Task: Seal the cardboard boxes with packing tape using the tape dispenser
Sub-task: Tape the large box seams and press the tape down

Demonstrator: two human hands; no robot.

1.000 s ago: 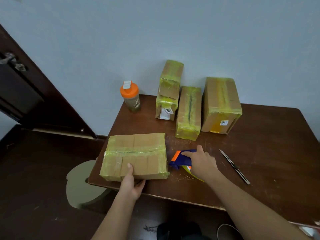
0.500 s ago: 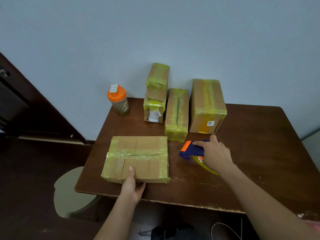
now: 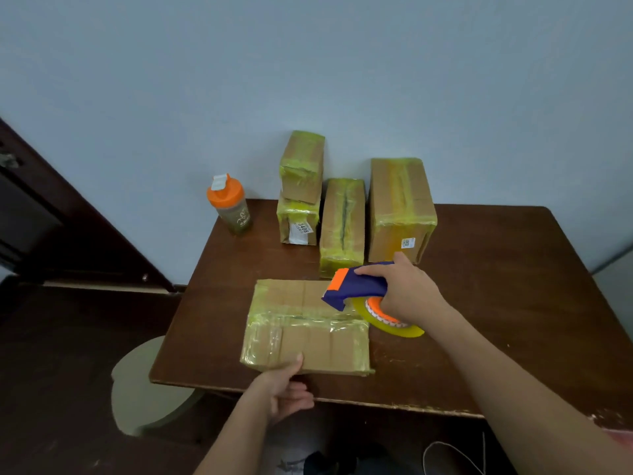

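Cardboard box (image 3: 305, 327) lies flat on the table (image 3: 496, 303) — left hand (image 3: 286, 389) grips its near edge; right hand (image 3: 407, 293) fingers clamped on the tape dispenser (image 3: 356, 286) above its right end.

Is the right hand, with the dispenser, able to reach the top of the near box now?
Probably yes. The right hand holds the dispenser just over the near box's right top corner. The left hand grips only the front edge, so the top lies free.

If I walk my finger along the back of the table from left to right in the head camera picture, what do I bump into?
Orange-lidded shaker bottle → stack of two small taped cardboard boxes → narrow taped cardboard box → large taped cardboard box with a small white label.
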